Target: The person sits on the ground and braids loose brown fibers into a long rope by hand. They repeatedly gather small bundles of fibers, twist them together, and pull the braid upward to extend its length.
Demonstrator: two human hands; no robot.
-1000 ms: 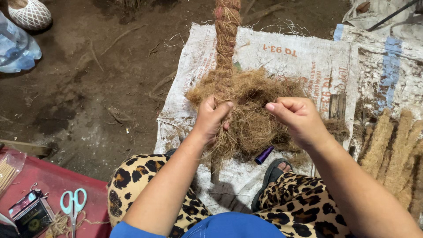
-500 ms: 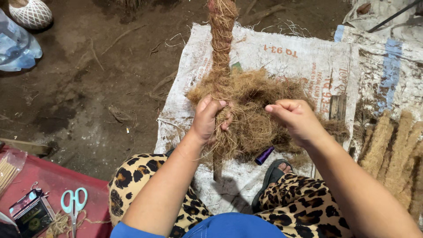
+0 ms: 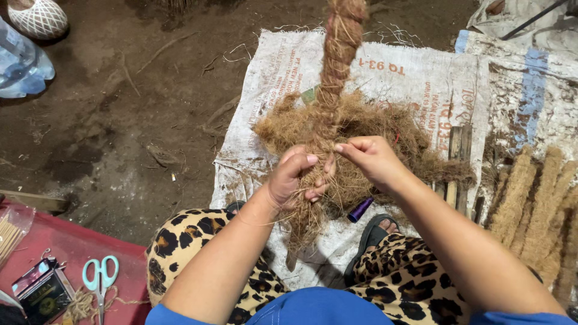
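Two hands working brown fibre into a rope over a sack.

Nearest, scissors (image 3: pixel 100 278) lie on a red mat (image 3: pixel 78 247) at lower left, beside leopard-print trousers (image 3: pixel 409 277). Above the knees, the left hand (image 3: pixel 296 177) is clenched around the loose lower end of the rope (image 3: pixel 333 72), and the right hand (image 3: pixel 373 161) pinches strands just beside it, fingertips touching the fibre. Behind them a fibre heap (image 3: pixel 385 129) rests on the white sack (image 3: pixel 277 84); the twisted rope rises out of frame. Finished ropes (image 3: pixel 530 204) lie at right.
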